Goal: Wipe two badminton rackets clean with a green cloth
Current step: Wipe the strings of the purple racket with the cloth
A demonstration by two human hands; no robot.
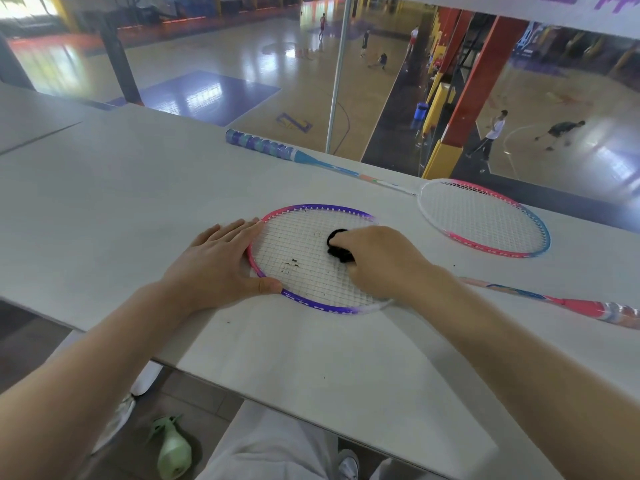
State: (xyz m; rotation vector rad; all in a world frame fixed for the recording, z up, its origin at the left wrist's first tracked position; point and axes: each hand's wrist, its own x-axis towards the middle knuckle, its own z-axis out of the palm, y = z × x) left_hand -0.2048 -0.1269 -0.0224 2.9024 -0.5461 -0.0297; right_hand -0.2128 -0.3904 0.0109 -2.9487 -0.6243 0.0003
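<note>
Left hand (221,261) flat and steadying the near racket (313,259) by its rim on the table (138,188), right hand (377,261) clenched round a dark-looking cloth (337,245) on strings showing specks, far racket (481,216) apparently waiting, so barely halfway.

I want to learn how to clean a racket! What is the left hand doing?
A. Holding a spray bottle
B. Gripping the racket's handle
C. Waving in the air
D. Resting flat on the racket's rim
D: the left hand lies flat on the table with straight fingers against the rim of the near racket, while the right hand rubs its strings with a dark cloth.
</note>
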